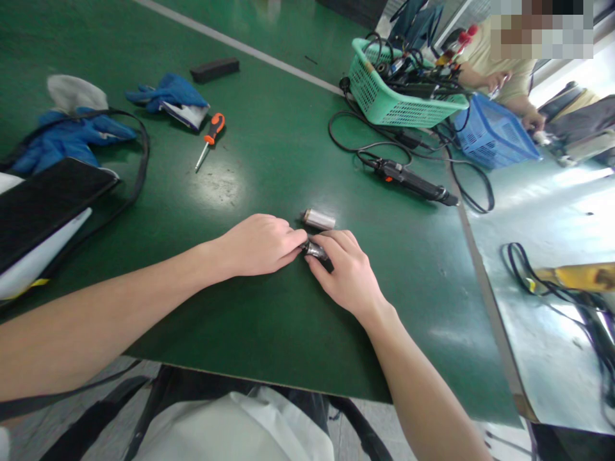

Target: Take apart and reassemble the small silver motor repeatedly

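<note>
Low over the green table point(269, 314), my right hand point(346, 269) grips a short, dark metal cylindrical part point(316, 249) between thumb and fingers. My left hand point(262, 245) pinches at the left end of that same part; its fingertips meet it there, and what exactly they hold is partly hidden. Just beyond my fingers a silver metal cylinder point(319, 219) lies on its side on the table, apart from both hands.
An orange-handled screwdriver point(208, 141), blue gloves point(175, 99) and a black block point(214, 70) lie ahead left. A black corded power screwdriver point(413, 182) lies right, near a green basket point(408, 110) of cables and a blue basket point(500, 137). Another person point(504, 70) works behind them.
</note>
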`<state>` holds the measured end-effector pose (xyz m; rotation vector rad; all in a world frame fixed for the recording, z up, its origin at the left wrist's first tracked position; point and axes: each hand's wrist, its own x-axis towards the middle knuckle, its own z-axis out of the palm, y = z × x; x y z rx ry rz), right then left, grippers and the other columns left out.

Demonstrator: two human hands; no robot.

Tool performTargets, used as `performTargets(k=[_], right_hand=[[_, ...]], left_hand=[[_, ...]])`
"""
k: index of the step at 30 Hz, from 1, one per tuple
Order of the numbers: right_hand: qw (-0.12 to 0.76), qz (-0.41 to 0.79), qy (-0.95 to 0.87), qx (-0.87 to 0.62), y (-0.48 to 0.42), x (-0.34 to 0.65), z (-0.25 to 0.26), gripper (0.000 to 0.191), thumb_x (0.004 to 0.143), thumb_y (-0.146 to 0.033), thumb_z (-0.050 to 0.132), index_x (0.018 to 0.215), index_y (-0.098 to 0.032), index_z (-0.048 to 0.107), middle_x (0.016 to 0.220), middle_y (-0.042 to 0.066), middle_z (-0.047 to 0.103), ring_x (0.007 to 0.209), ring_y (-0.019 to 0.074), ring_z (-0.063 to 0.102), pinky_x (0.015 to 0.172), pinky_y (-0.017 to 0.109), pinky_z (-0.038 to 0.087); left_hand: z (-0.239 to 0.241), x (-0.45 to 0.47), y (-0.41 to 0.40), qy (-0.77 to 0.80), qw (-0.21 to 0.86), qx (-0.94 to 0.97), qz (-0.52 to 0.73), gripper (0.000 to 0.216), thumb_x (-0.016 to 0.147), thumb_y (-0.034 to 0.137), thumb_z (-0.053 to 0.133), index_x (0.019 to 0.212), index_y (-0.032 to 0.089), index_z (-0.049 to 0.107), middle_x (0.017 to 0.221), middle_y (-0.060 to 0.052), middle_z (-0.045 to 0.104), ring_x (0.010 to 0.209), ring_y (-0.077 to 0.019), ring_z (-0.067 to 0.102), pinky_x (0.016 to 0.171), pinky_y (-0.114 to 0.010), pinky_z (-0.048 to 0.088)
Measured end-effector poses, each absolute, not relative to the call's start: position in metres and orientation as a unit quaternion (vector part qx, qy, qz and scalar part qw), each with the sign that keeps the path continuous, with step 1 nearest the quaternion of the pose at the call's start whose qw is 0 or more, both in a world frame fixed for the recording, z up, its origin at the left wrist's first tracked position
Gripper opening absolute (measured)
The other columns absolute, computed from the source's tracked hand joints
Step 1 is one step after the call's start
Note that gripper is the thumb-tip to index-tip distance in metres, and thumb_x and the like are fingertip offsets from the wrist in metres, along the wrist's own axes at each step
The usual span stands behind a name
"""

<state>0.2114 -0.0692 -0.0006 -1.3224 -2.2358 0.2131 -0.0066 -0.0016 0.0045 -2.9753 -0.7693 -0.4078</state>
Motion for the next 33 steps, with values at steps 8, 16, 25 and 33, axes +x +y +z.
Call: performTargets(k=[8, 16, 25, 33], right_hand=[[0.264, 0.081, -0.827, -0.490, -0.0705, 0.2122, 0.0003, 0.024, 0.100, -0.025, 0.059, 0.122, -0.020, 0.067, 0.115, 0.012, 0.069, 0.108, 0.0287, 0.062, 0.098, 0.048, 0.056], [0.266, 0.084, -0.826, -0.490, -0.0702, 0.2113, 0.0000, 0.024, 0.100, -0.025, 0.058, 0.122, -0.021, 0.066, 0.116, 0.012, 0.069, 0.109, 0.0287, 0.062, 0.098, 0.049, 0.056], [0.267, 0.074, -0.829, -0.486, -0.0699, 0.2111, 0.0007, 0.022, 0.100, -0.024, 0.060, 0.119, -0.018, 0.066, 0.114, 0.013, 0.070, 0.106, 0.0285, 0.062, 0.097, 0.048, 0.056], [0.268, 0.074, -0.827, -0.488, -0.0692, 0.2115, 0.0006, 0.022, 0.099, -0.024, 0.059, 0.121, -0.021, 0.066, 0.114, 0.012, 0.070, 0.106, 0.0293, 0.063, 0.096, 0.050, 0.056]], left_hand=[[0.0047, -0.0069, -0.0019, -0.249, 0.016, -0.959, -0.136, 0.022, 0.102, 0.030, 0.051, 0.092, 0.017, 0.066, 0.074, -0.006, 0.068, 0.065, -0.0205, 0.065, 0.061, -0.031, 0.045], [0.0056, -0.0071, -0.0012, -0.252, 0.016, -0.960, -0.124, 0.022, 0.102, 0.031, 0.051, 0.093, 0.017, 0.066, 0.075, -0.006, 0.069, 0.066, -0.0203, 0.066, 0.063, -0.031, 0.046], [0.0042, -0.0068, -0.0021, -0.251, 0.025, -0.959, -0.130, 0.024, 0.102, 0.031, 0.050, 0.092, 0.016, 0.066, 0.074, -0.005, 0.068, 0.066, -0.0205, 0.067, 0.062, -0.031, 0.046], [0.0036, -0.0075, -0.0020, -0.259, 0.021, -0.959, -0.112, 0.025, 0.103, 0.032, 0.048, 0.095, 0.017, 0.067, 0.077, -0.006, 0.069, 0.069, -0.0214, 0.068, 0.064, -0.032, 0.047]])
